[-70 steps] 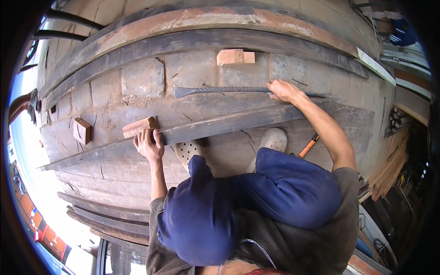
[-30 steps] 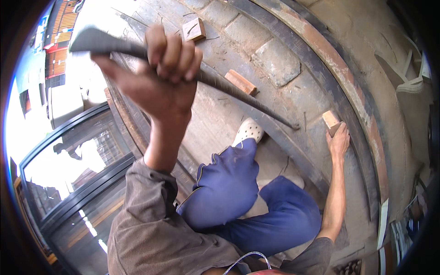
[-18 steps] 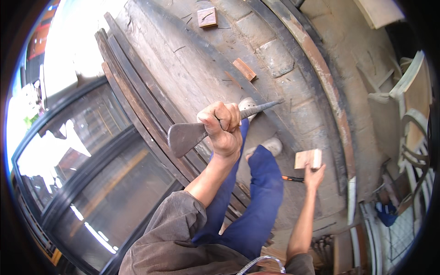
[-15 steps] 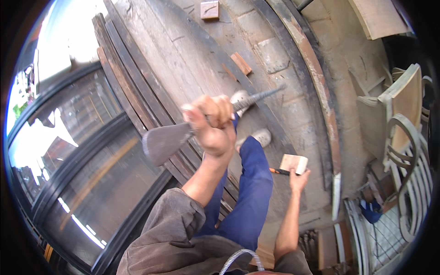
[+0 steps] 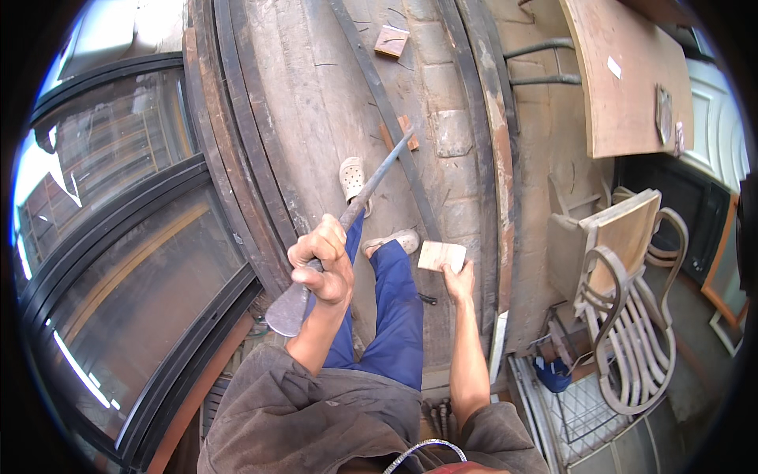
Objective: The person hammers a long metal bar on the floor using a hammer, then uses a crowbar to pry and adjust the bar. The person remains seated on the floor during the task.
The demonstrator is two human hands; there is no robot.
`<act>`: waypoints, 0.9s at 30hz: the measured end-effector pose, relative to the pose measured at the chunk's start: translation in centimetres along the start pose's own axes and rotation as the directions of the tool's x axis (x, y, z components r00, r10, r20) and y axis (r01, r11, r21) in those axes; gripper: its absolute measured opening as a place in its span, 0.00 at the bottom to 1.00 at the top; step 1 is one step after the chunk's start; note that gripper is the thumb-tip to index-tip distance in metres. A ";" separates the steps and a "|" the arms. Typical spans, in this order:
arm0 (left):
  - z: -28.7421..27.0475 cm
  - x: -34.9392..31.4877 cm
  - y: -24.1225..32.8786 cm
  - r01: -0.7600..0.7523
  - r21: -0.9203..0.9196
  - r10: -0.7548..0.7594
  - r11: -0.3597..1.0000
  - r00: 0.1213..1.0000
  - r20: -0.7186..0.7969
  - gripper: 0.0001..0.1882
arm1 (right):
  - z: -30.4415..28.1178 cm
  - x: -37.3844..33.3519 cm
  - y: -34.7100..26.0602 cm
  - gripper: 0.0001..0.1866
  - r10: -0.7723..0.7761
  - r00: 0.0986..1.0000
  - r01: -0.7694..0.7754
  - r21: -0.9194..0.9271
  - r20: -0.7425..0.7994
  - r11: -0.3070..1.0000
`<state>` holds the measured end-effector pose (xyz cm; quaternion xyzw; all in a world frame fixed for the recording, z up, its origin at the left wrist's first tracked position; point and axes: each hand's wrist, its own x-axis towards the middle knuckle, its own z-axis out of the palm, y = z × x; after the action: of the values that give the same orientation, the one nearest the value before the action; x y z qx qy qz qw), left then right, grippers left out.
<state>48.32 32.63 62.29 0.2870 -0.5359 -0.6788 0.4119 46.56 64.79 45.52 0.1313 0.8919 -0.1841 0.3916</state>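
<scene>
My left hand [image 5: 325, 261] is closed round a long metal pry bar [image 5: 379, 174]. Its wide flat blade [image 5: 289, 310] sticks out below the fist on the near side. The bar's narrow end points forward, overlapping a small reddish wood piece [image 5: 405, 126] on the floor; contact cannot be told. My right hand [image 5: 459, 280] grips a pale wooden block [image 5: 442, 256] by its near right edge, above the floor. A short dark object [image 5: 427, 299] shows beside my blue trouser leg; I cannot make out its kind.
A dark flat strip [image 5: 387, 103] crosses the floor ahead, near another wood block [image 5: 391, 41]. Long dark beams [image 5: 237, 118] lie left, beside black-framed glass panels [image 5: 158, 261]. A rusty beam [image 5: 491, 118], plywood tabletop [image 5: 624, 87] and wooden chair parts [image 5: 632, 332] are at right.
The pry bar has swung so its narrow end points more forward. Around my right hand, the orange-and-black stick by the block no longer shows. The view has shifted, showing more of the right side.
</scene>
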 end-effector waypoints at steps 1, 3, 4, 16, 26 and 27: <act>-0.6 0.4 -0.2 0.004 0.032 -0.003 0.999 0.999 -0.033 0.37 | -0.9 0.9 -2.4 0.37 -0.035 0.999 0.034 -0.055 -0.018 0.998; -1.9 1.3 -1.1 0.013 0.087 -0.004 0.996 0.995 -0.104 0.37 | -2.2 3.4 -6.2 0.38 -0.073 0.997 0.072 -0.075 -0.021 0.995; -2.5 1.8 -1.5 0.037 0.081 -0.026 0.996 0.991 -0.133 0.38 | -2.5 5.0 -7.4 0.39 -0.118 0.992 0.116 -0.070 -0.031 0.991; -8.8 2.6 -4.9 0.296 0.118 -0.247 0.948 0.917 -0.314 0.37 | 9.2 30.1 -32.4 0.32 -0.690 0.672 0.731 -0.391 0.268 0.559; -6.5 3.0 -6.0 0.292 0.095 -0.187 0.952 0.797 -0.574 0.33 | 22.6 38.3 -40.0 0.35 -0.792 0.499 0.832 -0.450 0.352 0.324; -5.7 3.0 -6.4 0.266 0.099 -0.154 0.959 0.781 -0.605 0.33 | 23.5 38.0 -39.4 0.36 -0.751 0.523 0.824 -0.465 0.403 0.324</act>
<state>49.99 27.82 54.79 0.5776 -0.4040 -0.5465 0.4521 21.90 22.70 11.28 -0.4620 0.8244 -0.0612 0.3213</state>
